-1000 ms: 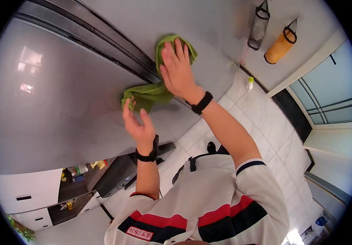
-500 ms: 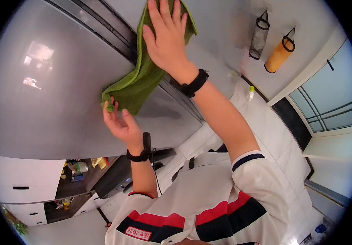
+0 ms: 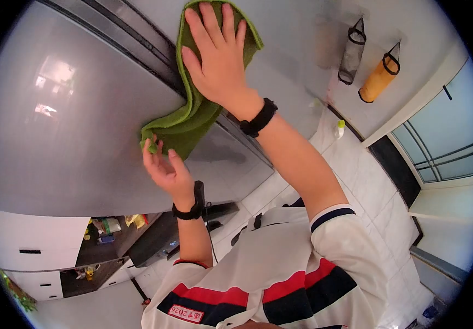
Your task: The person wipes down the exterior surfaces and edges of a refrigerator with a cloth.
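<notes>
A green cloth (image 3: 200, 123) lies against the glossy grey surface of what looks like a refrigerator (image 3: 77, 131), draping over its dark seam. Flat on the upper part of the cloth rests my right hand (image 3: 218, 68), fingers spread and pressing it to the panel. Lower and to the left, my left hand (image 3: 168, 172) pinches the cloth's bottom corner between curled fingers. The cloth sags in a fold between the two hands. Both wrists wear black bands.
Two hanging mesh bag holders, one grey (image 3: 352, 55) and one orange (image 3: 379, 81), are on the wall at right. A bottle with a green top (image 3: 340, 129) stands on the tiled floor by a glazed door (image 3: 439, 126). Open shelves (image 3: 105, 249) hold packets at lower left.
My right hand and the top of the cloth have shifted slightly down and left in view. The left hand keeps its hold on the corner, a little lower. The camera view has moved slightly.
</notes>
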Tool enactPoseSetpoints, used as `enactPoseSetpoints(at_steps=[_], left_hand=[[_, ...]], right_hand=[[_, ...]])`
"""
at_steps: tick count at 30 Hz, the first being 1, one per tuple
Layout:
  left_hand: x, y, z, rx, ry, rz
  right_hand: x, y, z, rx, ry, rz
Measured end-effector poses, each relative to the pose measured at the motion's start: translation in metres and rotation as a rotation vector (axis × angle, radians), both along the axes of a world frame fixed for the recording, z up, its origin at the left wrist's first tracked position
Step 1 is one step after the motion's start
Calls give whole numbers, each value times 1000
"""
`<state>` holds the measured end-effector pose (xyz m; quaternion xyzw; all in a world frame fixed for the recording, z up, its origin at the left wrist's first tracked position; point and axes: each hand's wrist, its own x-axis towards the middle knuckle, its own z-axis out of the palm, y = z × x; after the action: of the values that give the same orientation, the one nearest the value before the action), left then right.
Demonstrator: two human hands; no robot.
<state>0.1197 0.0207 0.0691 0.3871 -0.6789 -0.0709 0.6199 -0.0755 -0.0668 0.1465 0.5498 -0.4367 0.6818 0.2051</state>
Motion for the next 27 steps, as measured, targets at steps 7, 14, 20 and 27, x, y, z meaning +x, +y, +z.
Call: enactPoseSetpoints(at_steps=[7,14,20,27], left_hand=[[-4,-1,-2,21,-17,-10],[-7,-1,1,19,-41,-36],[-8,2,4,35,-28,-44],[-7,1,4,35,-49,-62]], right_hand=[[4,8,-16,24,55,69],[-7,4,-8,-19,15,51],[9,11,-4,-3,22,71],[-8,3,-11,-44,27,95]])
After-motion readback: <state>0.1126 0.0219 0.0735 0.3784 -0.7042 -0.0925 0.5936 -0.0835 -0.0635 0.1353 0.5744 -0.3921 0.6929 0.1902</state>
